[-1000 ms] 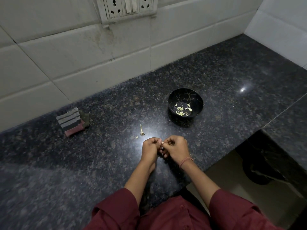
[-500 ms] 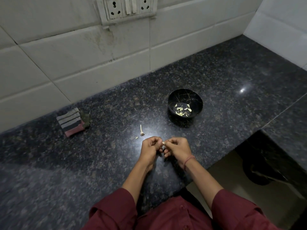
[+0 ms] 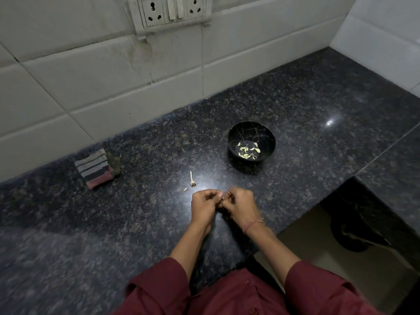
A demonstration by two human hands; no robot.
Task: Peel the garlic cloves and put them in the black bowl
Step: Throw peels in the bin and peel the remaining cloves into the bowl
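Progress looks well advanced: the black bowl [image 3: 250, 130], standing on the dark granite counter [image 3: 318, 98] ahead and a little right of the hands, already holds a small heap of peeled cloves [image 3: 246, 151]. A bare garlic stalk [image 3: 192, 179] with its root end lies near the left hand [image 3: 203, 206], with a small pale scrap [image 3: 185, 189] beside it, and no whole bulb or loose unpeeled cloves show on the stone, so little seems left to do. The left hand and the right hand [image 3: 241, 205] meet just above the counter's near edge, both with fingers curled, pinching between them a tiny garlic clove [image 3: 223, 198] that is mostly hidden; whether its skin is off cannot be told. That clove has yet to go into the bowl. No brand or writing can be read anywhere: the socket plate [image 3: 170, 10] on the tiled wall shows no legible marking, and the folded striped cloth [image 3: 95, 168] at the left carries no label.
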